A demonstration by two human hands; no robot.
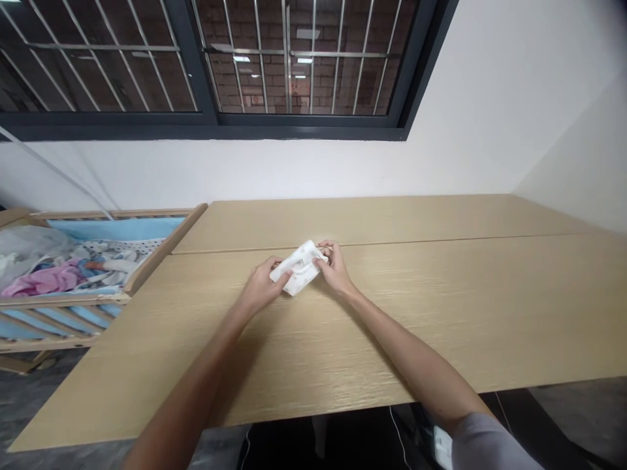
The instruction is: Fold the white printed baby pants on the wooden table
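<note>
A small white soft packet with faint printing, which looks like a tissue pack, is held tilted above the wooden table. My left hand grips its left end, thumb on top and fingers behind. At the right end, my right hand pinches the packet between thumb and fingers. Both hands are closed on it, with the fingertips underneath partly hidden. The packet's far side cannot be seen.
Left of the table stands a wooden crib with blue lining, holding clothes and a pink cloth. A white wall and a barred window rise behind the table. Below the front edge, a black chair and white cables show.
</note>
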